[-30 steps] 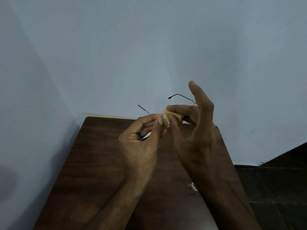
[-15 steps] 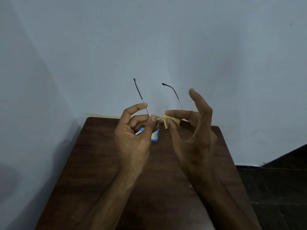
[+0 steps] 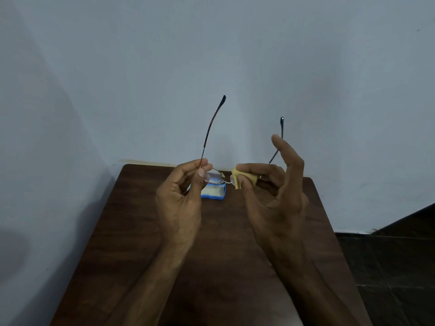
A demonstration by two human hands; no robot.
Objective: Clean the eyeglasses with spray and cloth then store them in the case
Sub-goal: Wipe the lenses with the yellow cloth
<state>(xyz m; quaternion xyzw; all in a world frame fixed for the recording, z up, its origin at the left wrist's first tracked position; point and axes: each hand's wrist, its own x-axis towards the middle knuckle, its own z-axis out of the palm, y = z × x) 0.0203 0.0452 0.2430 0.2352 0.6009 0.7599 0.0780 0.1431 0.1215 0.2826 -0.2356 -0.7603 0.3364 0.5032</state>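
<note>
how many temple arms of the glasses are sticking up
2. One temple arm rises from the left hand; the other rises behind the right hand, its lower part hidden by the fingers.

A single head-worn wide-angle view looks forward and down from close behind the raised left hand (image 3: 181,201) and right hand (image 3: 275,196). Beyond and below the hands it faces a dark brown wooden table (image 3: 131,231) and a pale blue-grey wall (image 3: 211,55).
</note>
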